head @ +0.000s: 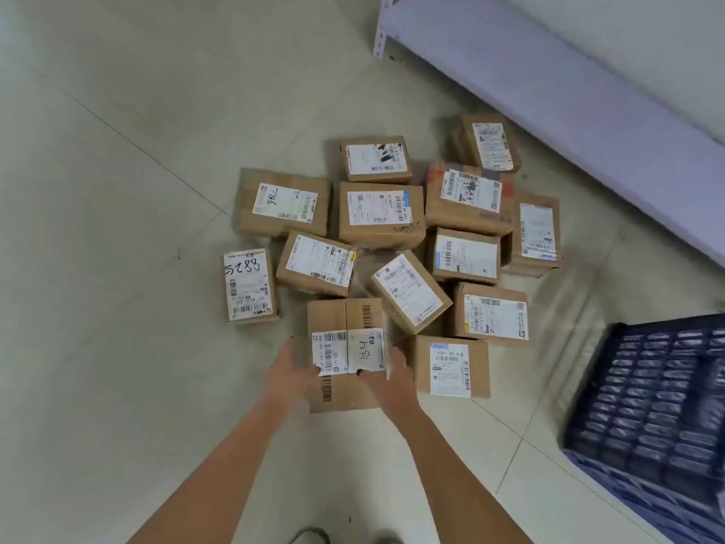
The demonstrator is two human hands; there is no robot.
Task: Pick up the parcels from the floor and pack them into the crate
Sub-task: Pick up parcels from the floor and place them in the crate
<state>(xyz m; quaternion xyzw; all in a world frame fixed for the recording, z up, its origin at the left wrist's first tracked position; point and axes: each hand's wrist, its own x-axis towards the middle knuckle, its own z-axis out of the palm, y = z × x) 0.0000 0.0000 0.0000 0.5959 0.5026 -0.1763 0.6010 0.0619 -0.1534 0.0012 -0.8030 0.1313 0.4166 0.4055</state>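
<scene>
1. On the floor [117, 229] at far left sat the outlying parcels, one marked 5288 [250, 283], flat and label-up, all of them small taped cardboard.
2. Left hand [288, 371] was pressed against the left side of the nearest box [345, 351], fingers straight, not curled round it.
3. That box, marked 434, lay on the tiles at the pile's near edge. It looked stiff and light, though its weight could not be told; its smooth tape could slip.
4. Right hand [388, 373] lay on its right side, thumb over the top, clasping it.
5. Best hold, I'd judge: squeeze opposite sides, well down.
6. Far right, the blue crate [659, 406] waited, blurred, near the pile.
</scene>
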